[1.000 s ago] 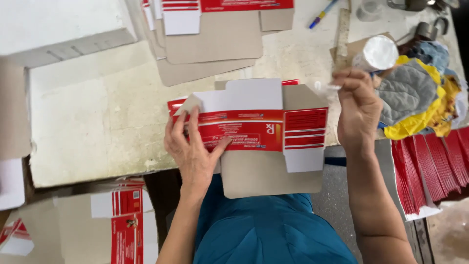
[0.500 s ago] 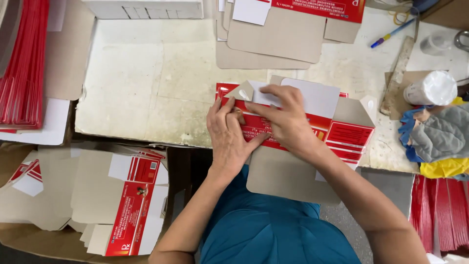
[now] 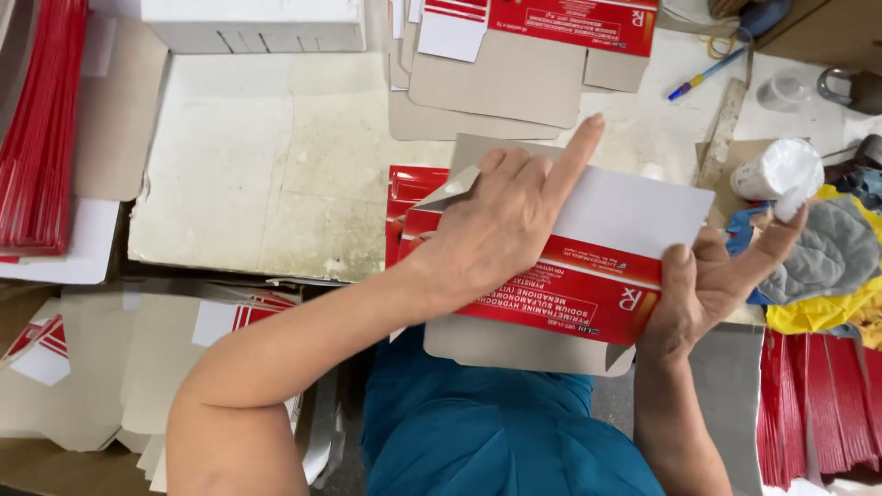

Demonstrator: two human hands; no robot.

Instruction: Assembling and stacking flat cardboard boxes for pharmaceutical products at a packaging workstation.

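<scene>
Pressing flat on the half-folded red-and-white box (image 3: 560, 266) at the counter's (image 3: 276, 174) near edge, the left hand (image 3: 501, 230) lay open while the right hand (image 3: 707, 285) pinched its right end, flaps not yet closed.

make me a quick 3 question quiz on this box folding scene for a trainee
1. True or false: the left hand lies flat on the red and white carton blank.
2. What does the right hand grip? A) the blue pen B) the carton blank's right edge C) the grey cloth
3. Fill in: stacks of folded red cartons stand at the far ___ and at the lower right.

Key: 1 true; 2 B; 3 left.
</scene>
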